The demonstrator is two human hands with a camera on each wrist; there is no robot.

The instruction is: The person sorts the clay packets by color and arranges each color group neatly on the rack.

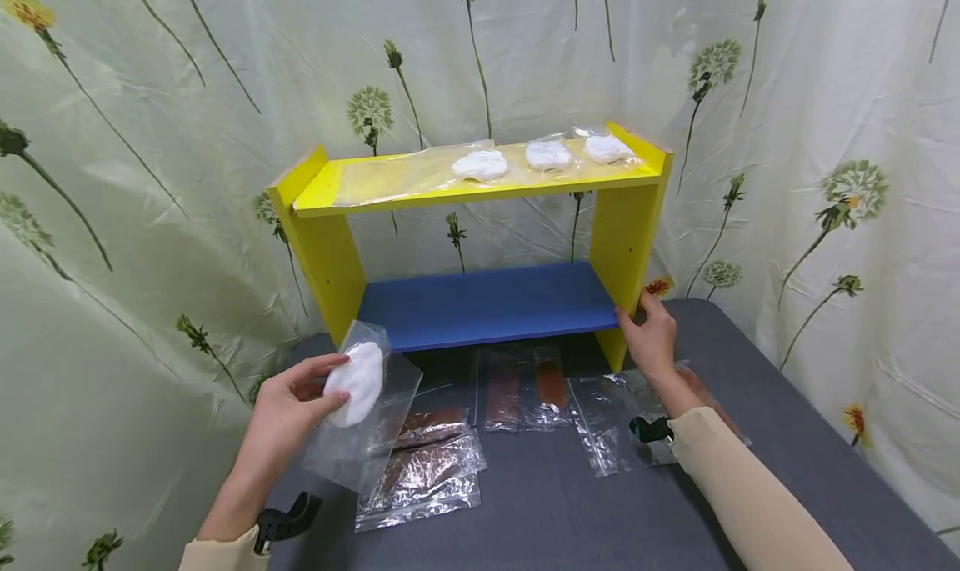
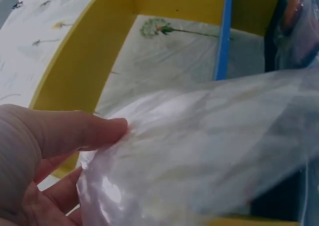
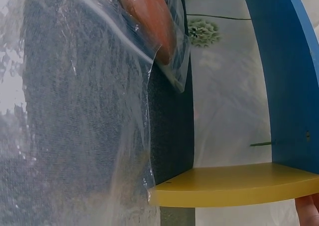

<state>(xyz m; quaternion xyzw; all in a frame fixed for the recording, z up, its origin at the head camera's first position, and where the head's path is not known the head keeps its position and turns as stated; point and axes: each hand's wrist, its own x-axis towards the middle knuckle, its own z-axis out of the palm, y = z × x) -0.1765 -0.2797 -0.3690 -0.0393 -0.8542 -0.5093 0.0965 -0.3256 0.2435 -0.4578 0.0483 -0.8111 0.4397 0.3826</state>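
Note:
My left hand [image 1: 273,421] pinches a clear plastic bag [image 1: 362,388] with a rounded white filling, between thumb and fingers, just in front of the shelf unit's left side. In the left wrist view the bag [image 2: 169,156] hangs off to the right of the thumb. My right hand [image 1: 651,338] grips the shelf unit's yellow right side panel [image 1: 626,237], the thumb near the end of the blue lower board [image 1: 487,304]. Only fingertips [image 3: 307,211] of it show in the right wrist view. Three similar white-filled bags [image 1: 480,165] lie on the yellow top board [image 1: 318,196], towards its right.
On the dark tabletop [image 1: 555,504], silvery-brown bags [image 1: 427,463] overlap at front left. Two bags with reddish-brown contents [image 1: 551,383] lie under the blue board. Another clear bag [image 1: 607,421] lies beneath the right forearm. A flower-patterned curtain [image 1: 540,71] hangs behind.

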